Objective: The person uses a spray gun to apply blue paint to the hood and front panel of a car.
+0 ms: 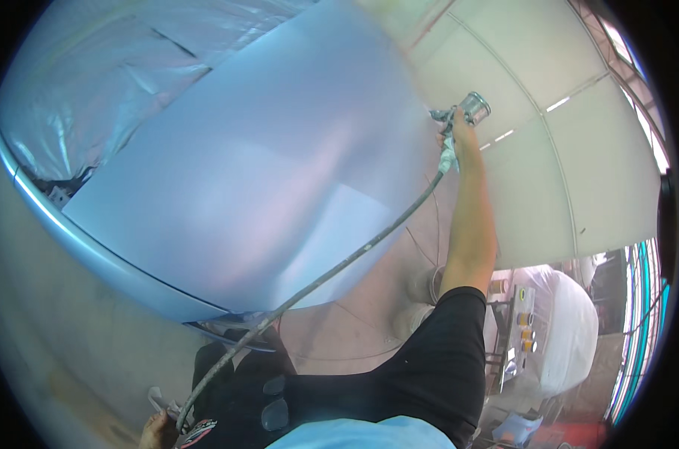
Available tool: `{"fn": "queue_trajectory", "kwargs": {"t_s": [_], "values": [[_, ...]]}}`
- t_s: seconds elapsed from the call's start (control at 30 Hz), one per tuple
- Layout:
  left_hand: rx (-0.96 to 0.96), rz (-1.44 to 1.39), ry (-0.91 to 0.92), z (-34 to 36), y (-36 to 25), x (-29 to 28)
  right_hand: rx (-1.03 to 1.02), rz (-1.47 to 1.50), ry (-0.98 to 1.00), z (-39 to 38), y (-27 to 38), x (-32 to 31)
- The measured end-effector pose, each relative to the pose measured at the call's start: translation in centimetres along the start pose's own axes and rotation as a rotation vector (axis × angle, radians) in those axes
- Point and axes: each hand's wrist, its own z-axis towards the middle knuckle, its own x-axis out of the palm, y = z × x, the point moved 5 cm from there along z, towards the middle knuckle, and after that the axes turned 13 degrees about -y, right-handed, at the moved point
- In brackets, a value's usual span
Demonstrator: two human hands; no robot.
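Clear passage exists above the blue panel [227, 172], centre of frame. The hose [338, 266] obstructs the lower centre, running diagonally from the spray gun [474, 109], upper right, to beside the left hand [158, 431], lower left. Pale wall panels [579, 176] limit passage at upper right.

Right hand [463, 137] around a spray gun [477, 109]

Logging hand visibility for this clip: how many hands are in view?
2. The right hand grips a silver metal spray gun at upper right; the left hand, partly cut off, is beside the long grey hose at lower left.
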Motion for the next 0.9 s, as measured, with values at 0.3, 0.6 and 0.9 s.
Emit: {"fn": "queue_trajectory", "kwargs": {"t_s": [0.3,0.6,0.9], "values": [[-0.036,-0.288,-0.063,-2.1,2.7,-4.1,-0.07,0.042,0.237,-5.9,11.9,23.4],[-0.08,-0.379,-0.074,-3.2,3.6,-4.3,-0.174,0.189,0.493,-13.4,16.9,32.8],[-0.192,-0.316,0.046,-3.0,1.5,-3.7,-0.037,0.096,0.236,-5.9,6.5,18.0]]}}
